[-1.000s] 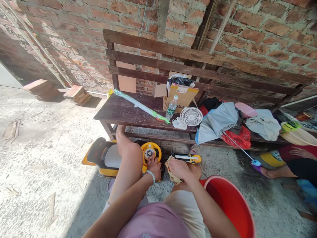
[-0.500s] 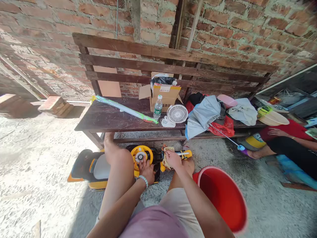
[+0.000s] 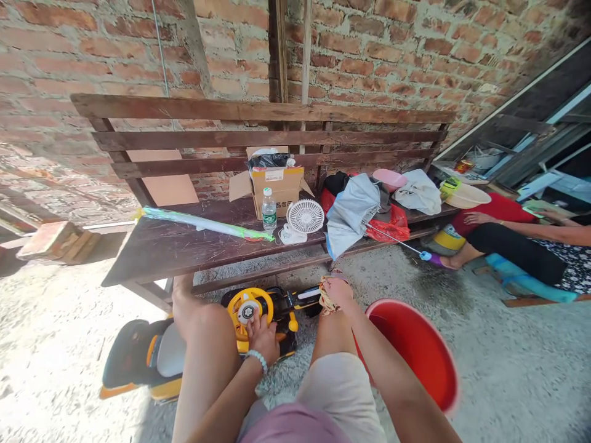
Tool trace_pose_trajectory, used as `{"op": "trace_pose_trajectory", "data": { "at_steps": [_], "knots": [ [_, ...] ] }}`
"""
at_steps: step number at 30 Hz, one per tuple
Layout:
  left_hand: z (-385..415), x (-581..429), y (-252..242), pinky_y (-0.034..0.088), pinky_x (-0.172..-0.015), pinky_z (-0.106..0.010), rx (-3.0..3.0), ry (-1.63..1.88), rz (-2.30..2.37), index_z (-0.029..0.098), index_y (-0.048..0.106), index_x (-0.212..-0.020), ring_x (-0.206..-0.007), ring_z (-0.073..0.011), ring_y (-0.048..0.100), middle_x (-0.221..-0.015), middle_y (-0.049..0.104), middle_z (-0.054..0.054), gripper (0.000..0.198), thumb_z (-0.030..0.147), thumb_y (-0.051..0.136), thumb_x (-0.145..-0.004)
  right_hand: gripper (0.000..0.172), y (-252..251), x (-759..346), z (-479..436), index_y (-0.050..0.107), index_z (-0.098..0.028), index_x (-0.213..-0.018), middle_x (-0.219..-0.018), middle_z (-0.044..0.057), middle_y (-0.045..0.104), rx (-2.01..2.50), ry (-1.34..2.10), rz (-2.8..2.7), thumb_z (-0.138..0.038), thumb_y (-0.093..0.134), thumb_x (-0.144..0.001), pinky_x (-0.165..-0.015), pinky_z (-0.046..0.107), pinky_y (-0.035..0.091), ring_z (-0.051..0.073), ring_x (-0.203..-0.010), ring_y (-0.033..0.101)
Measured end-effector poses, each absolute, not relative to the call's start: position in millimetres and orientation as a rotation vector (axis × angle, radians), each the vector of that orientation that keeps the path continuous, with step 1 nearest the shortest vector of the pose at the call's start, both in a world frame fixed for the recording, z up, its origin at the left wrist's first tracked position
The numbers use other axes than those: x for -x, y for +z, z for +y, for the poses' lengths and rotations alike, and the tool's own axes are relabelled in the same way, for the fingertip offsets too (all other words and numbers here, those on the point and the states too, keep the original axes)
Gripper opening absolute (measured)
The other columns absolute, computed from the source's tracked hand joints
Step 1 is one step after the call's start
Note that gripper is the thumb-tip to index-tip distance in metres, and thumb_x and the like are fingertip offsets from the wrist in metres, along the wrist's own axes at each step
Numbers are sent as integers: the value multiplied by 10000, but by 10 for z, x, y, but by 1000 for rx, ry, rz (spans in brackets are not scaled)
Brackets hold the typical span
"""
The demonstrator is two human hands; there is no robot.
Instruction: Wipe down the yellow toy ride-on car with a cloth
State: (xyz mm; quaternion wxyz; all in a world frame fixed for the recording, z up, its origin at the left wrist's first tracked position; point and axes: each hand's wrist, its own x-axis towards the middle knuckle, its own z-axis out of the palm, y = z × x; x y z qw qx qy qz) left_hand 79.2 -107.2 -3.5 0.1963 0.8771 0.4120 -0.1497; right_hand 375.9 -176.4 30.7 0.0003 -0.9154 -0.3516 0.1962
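Observation:
My left hand (image 3: 262, 337) rests on a yellow toy steering wheel (image 3: 247, 311), with its fingers curled over the wheel's lower part. The wheel belongs to a yellow and black ride-on toy car (image 3: 170, 352), and my left leg hides its middle. My right hand (image 3: 338, 293) grips a crumpled patterned cloth (image 3: 327, 297) against the yellow and black front of the toy. A bead bracelet (image 3: 256, 360) circles my left wrist. A red plastic bucket (image 3: 409, 347) stands just beyond my right leg, close to my right forearm.
A dark wooden bench (image 3: 184, 258) holds a cardboard box (image 3: 274, 187), a water bottle (image 3: 269, 210), a small white fan (image 3: 305, 216), a folded umbrella (image 3: 353, 212) and clothes. A seated person (image 3: 512, 237) is on the right. Brick walls stand behind; the floor is rough concrete.
The view has swung and levelled, so the bench and toy sit further left. My left hand stays on the wheel, and my right hand still holds the cloth at the toy's front.

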Motion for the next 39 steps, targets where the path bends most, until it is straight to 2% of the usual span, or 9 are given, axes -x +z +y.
{"op": "trace_pose_trajectory", "data": {
  "at_steps": [3,6,9,11,16,22,30,35,39],
  "knots": [
    [-1064,-794,-69,30,-1357,-633,-2468,-435,1155,198,697,-1453,-1706,-413,25,-1714,422,-149,593,228,568,-874,458,413,-3969,-1751,767,-224,-1303,-1338,136,760,2885,490,-996,-383,376,-1124,-941,313,522,252,-1159,743],
    [-1063,-791,-65,41,-1356,-638,-2485,-440,1158,201,693,-1461,-1703,-423,41,-1722,423,-146,599,230,562,-877,503,429,-4116,-1741,704,-222,-1428,-1479,147,682,2861,374,-904,-412,350,-1124,-1020,328,500,260,-1254,700],
    [-1068,-788,-51,47,-1362,-621,-2509,-455,1178,216,694,-1466,-1706,-408,43,-1736,419,-137,584,254,550,-901,591,319,-4145,-1734,683,-214,-1475,-1563,166,618,2867,535,-888,-583,474,-1063,-1060,359,492,311,-1335,655],
    [-1070,-786,-44,47,-1365,-611,-2515,-471,1183,229,692,-1471,-1709,-396,38,-1744,413,-128,588,269,555,-900,643,221,-4122,-1725,723,-201,-1427,-1553,186,623,2861,630,-881,-646,601,-979,-1042,367,506,335,-1321,667],
    [-1059,-772,-34,46,-1373,-592,-2538,-500,1173,234,680,-1487,-1710,-384,58,-1753,403,-115,607,256,542,-896,466,100,-4125,-1720,787,-169,-1301,-1337,179,768,2825,633,-770,-457,527,-1043,-949,304,539,283,-1234,735],
    [-1064,-742,-15,53,-1374,-576,-2535,-475,1159,228,696,-1467,-1710,-376,80,-1754,404,-112,592,243,536,-897,548,147,-4169,-1795,753,-159,-1383,-1280,191,792,2877,614,-628,-429,368,-1102,-862,304,574,275,-1141,782],
    [-1100,-821,95,60,-1356,-618,-2509,-469,1224,195,706,-1445,-1699,-416,90,-1710,437,-157,570,228,562,-895,426,227,-3741,-1668,794,-108,-1268,-1386,268,700,2937,434,-930,-279,460,-1068,-1071,430,488,340,-1356,611],
    [-1106,-861,97,66,-1347,-644,-2514,-478,1228,174,685,-1465,-1697,-448,51,-1704,421,-187,591,217,563,-888,355,228,-3433,-1603,810,-136,-1198,-1332,211,734,2848,438,-1173,-216,501,-1044,-1103,435,440,309,-1346,583],
    [-1102,-862,47,51,-1351,-646,-2508,-488,1237,176,677,-1472,-1700,-440,39,-1718,411,-173,601,205,558,-884,403,233,-3158,-1527,805,-154,-1178,-1272,170,766,2758,428,-1321,-309,440,-1103,-1054,401,459,290,-1268,632]
  ]
}}
